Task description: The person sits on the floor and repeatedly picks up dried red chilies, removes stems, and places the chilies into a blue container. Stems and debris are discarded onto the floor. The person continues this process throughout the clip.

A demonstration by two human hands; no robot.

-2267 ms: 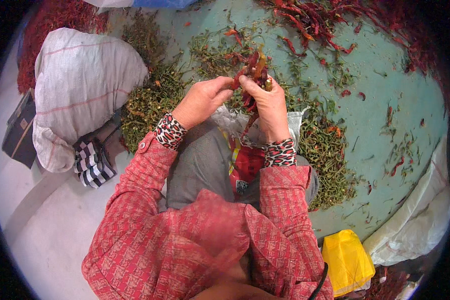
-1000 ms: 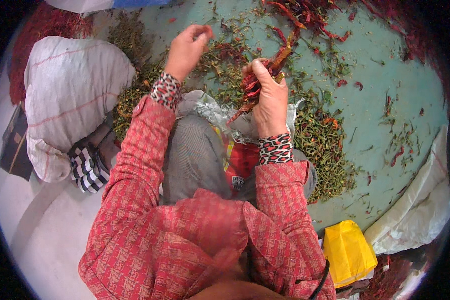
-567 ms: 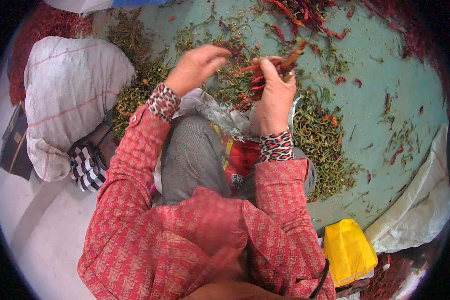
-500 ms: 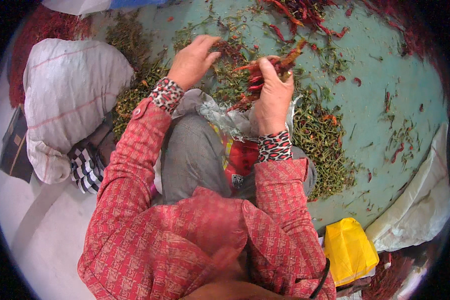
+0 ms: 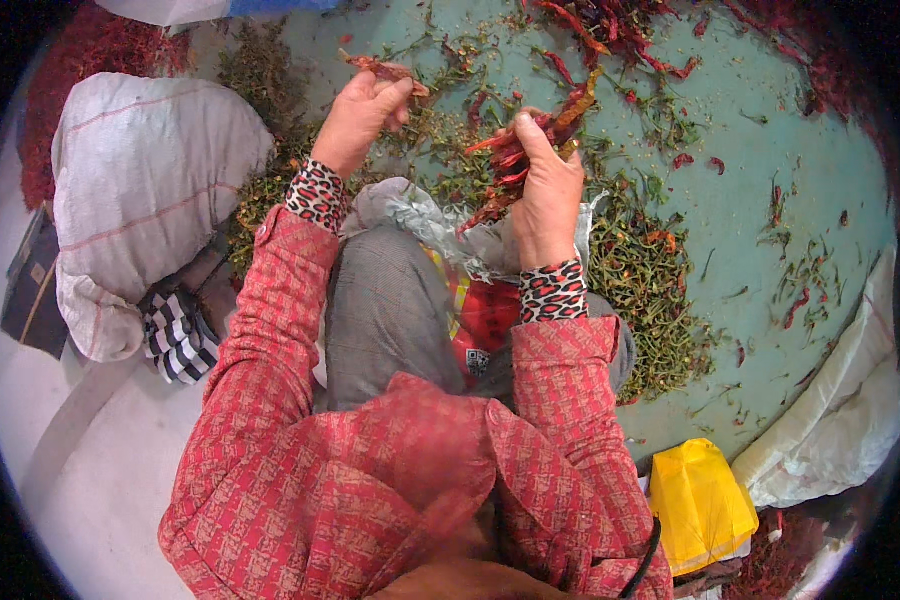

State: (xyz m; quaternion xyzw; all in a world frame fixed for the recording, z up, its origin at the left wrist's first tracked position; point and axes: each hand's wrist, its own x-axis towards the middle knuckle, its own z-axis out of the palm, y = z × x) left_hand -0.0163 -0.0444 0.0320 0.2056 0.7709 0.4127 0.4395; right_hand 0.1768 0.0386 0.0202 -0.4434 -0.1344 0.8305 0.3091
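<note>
1. I see my right hand (image 5: 542,190) clamped around a bunch of dried red chillies (image 5: 515,160), thumb pressed up the front, so the pods fan out above the fist and stay gathered in one grip.
2. My left hand (image 5: 362,115) is pinched shut on a single dried chilli (image 5: 388,70), held out away from the bunch, up and to the left of the right hand; I judge it is held apart so it can be handled alone.
3. The bunch looks wrinkled and dark red, with one or two orange-brown pods sticking up at the top; the pods are thin, curled and brittle-looking.
4. The single chilli is dull red-brown, bent and flattened.
5. Below both hands a crinkled plastic bag (image 5: 420,215) lies open over the lap.
6. Around and beyond the hands, green stems (image 5: 650,290) lie heaped on the teal floor (image 5: 770,130), with loose red pods further out.
7. Left of the left hand sits a full white sack (image 5: 140,190).
</note>
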